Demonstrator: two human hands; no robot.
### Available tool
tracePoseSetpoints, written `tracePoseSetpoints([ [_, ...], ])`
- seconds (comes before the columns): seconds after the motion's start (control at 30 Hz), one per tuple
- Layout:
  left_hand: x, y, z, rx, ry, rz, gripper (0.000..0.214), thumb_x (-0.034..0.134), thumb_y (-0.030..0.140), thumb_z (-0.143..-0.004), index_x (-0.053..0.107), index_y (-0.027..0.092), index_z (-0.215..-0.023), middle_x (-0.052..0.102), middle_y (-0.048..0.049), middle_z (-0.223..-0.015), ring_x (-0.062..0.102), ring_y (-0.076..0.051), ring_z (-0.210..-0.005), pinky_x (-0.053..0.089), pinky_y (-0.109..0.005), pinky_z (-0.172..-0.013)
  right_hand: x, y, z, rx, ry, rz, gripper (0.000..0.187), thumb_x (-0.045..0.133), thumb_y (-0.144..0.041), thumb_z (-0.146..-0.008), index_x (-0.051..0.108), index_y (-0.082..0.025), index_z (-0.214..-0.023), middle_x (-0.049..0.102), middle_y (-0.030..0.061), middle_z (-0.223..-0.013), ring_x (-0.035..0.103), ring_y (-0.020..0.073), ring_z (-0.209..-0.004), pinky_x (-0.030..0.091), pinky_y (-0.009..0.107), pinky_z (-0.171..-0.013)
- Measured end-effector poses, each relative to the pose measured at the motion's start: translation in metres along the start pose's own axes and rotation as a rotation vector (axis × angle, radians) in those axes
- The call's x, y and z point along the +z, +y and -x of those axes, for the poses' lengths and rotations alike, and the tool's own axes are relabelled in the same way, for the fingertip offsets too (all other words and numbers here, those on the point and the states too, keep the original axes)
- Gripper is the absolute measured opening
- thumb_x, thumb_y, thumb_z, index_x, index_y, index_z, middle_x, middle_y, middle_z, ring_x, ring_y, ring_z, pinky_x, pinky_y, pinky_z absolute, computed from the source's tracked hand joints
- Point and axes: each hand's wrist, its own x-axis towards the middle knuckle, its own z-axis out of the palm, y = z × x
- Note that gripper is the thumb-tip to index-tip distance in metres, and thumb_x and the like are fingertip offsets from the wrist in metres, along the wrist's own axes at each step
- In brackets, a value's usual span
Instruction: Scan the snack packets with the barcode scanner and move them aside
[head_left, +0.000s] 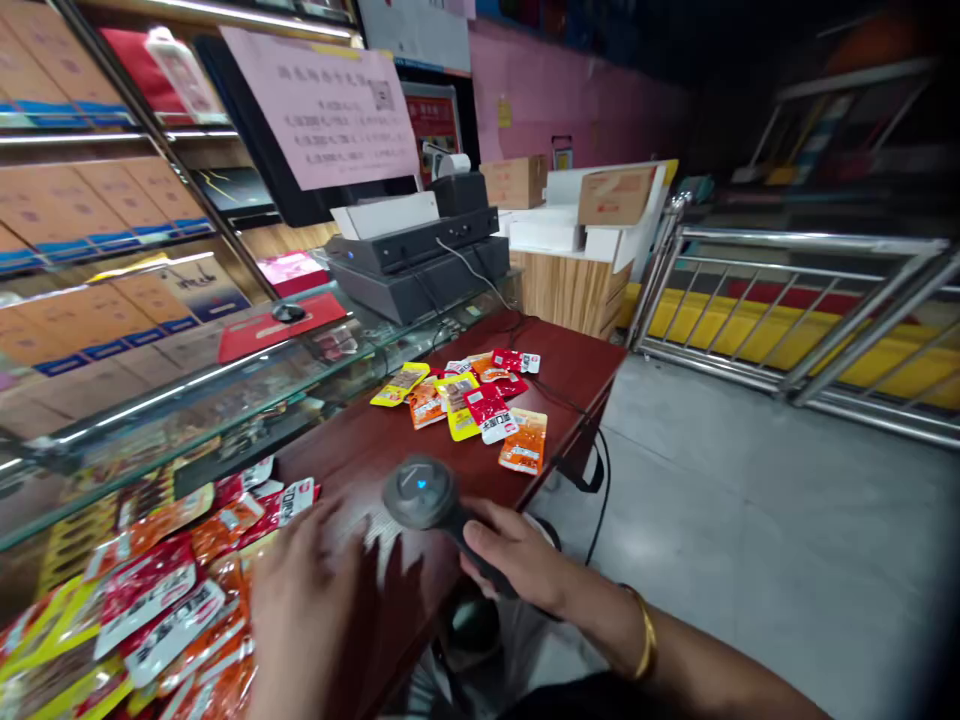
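Note:
My right hand point(517, 562) is wrapped round the handle of a dark barcode scanner point(421, 492), whose round head with a small blue light faces up over the red-brown counter point(360, 450). My left hand point(307, 610) hovers, motion-blurred, with fingers spread over the near edge of a pile of red, orange and yellow snack packets point(165, 620) at the lower left. It holds nothing that I can see. A second group of snack packets point(469, 395) lies spread farther along the counter.
A glass display case point(150, 400) runs along the left, with shelves of boxes behind. A black printer and register point(420, 255) stand at the counter's far end under a pink sign. Cables hang off the counter edge. Steel railings point(795, 300) stand to the right on the grey floor.

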Motion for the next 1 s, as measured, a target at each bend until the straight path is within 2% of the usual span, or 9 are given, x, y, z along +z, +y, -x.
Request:
tracePoseSetpoints([
  [0.07, 0.023, 0.047, -0.008, 0.125, -0.135, 0.047, 0.035, 0.051, 0.046, -0.089, 0.068, 0.023, -0.111, 0.071, -0.0100, -0.111, 0.064, -0.030, -0.107, 0.050, -0.043, -0.097, -0.020, -0.003, 0.015, -0.025, 0.072, -0.008, 0.068, 0.063, -0.073, -0.083, 0.060, -0.017, -0.122, 0.050, -0.0077, -0.060, 0.041, 0.0067, -0.045, 0.032, 0.021, -0.045],
  [0.13, 0.044, 0.086, -0.015, 0.183, -0.259, 0.022, 0.030, 0.051, 0.040, -0.090, 0.069, 0.022, -0.105, 0.072, -0.0105, -0.107, 0.065, -0.028, -0.101, 0.050, -0.040, -0.093, -0.040, -0.004, 0.028, -0.050, 0.159, -0.015, 0.068, 0.063, -0.072, -0.084, 0.060, -0.017, -0.125, 0.050, -0.0074, -0.059, 0.041, 0.0072, -0.045, 0.032, 0.021, -0.046],
  [0.23, 0.072, 0.130, -0.021, 0.224, -0.413, -0.084, 0.030, 0.050, 0.041, -0.092, 0.069, 0.019, -0.098, 0.072, -0.0129, -0.104, 0.066, -0.028, -0.097, 0.050, -0.040, -0.089, -0.065, -0.006, 0.046, -0.065, 0.318, -0.046, 0.070, 0.064, -0.069, -0.085, 0.058, -0.017, -0.131, 0.051, -0.0068, -0.058, 0.042, 0.0084, -0.045, 0.033, 0.021, -0.046],
  [0.3, 0.087, 0.151, -0.023, 0.245, -0.417, -0.177, 0.038, 0.049, 0.048, -0.093, 0.068, 0.015, -0.097, 0.071, -0.0160, -0.103, 0.065, -0.031, -0.099, 0.050, -0.042, -0.087, -0.078, -0.007, 0.055, -0.074, 0.415, -0.055, 0.073, 0.063, -0.070, -0.085, 0.055, -0.016, -0.133, 0.052, -0.0066, -0.057, 0.041, 0.0090, -0.044, 0.032, 0.022, -0.045],
  [0.4, 0.103, 0.174, -0.022, 0.264, -0.337, -0.300, 0.046, 0.050, 0.053, -0.092, 0.066, 0.011, -0.100, 0.069, -0.0199, -0.104, 0.064, -0.036, -0.104, 0.051, -0.044, -0.083, -0.092, -0.006, 0.063, -0.080, 0.509, -0.078, 0.075, 0.065, -0.070, -0.084, 0.054, -0.016, -0.135, 0.051, -0.0067, -0.056, 0.041, 0.0097, -0.044, 0.033, 0.022, -0.044],
  [0.57, 0.115, 0.195, -0.018, 0.248, -0.334, -0.333, 0.042, 0.058, 0.048, -0.089, 0.063, 0.010, -0.105, 0.068, -0.0196, -0.107, 0.065, -0.035, -0.107, 0.051, -0.041, -0.080, -0.104, -0.005, 0.067, -0.103, 0.527, -0.131, 0.076, 0.068, -0.070, -0.081, 0.054, -0.015, -0.131, 0.052, -0.0067, -0.055, 0.040, 0.0081, -0.043, 0.032, 0.021, -0.044],
  [0.7, 0.115, 0.201, -0.023, 0.184, -0.463, -0.294, 0.035, 0.057, 0.041, -0.091, 0.059, 0.011, -0.108, 0.072, -0.0174, -0.100, 0.070, -0.031, -0.096, 0.048, -0.034, -0.073, -0.106, -0.008, 0.072, -0.109, 0.530, -0.117, 0.077, 0.068, -0.070, -0.081, 0.055, -0.013, -0.130, 0.052, -0.0073, -0.054, 0.040, 0.0081, -0.042, 0.033, 0.021, -0.044],
  [0.87, 0.116, 0.200, -0.028, 0.073, -0.569, -0.100, 0.028, 0.056, 0.036, -0.092, 0.056, 0.017, -0.113, 0.075, -0.0134, -0.098, 0.071, -0.027, -0.090, 0.040, -0.030, -0.065, -0.110, -0.011, 0.079, -0.129, 0.493, -0.126, 0.076, 0.068, -0.069, -0.081, 0.053, -0.013, -0.130, 0.052, -0.0077, -0.055, 0.040, 0.0078, -0.041, 0.031, 0.021, -0.043],
  [1.0, 0.122, 0.195, -0.026, 0.055, -0.547, 0.092, 0.025, 0.057, 0.034, -0.091, 0.060, 0.018, -0.111, 0.075, -0.0105, -0.094, 0.070, -0.024, -0.084, 0.039, -0.029, -0.065, -0.112, -0.013, 0.082, -0.139, 0.498, -0.122, 0.072, 0.067, -0.067, -0.084, 0.052, -0.015, -0.131, 0.053, -0.0075, -0.056, 0.040, 0.0081, -0.041, 0.031, 0.021, -0.044],
])
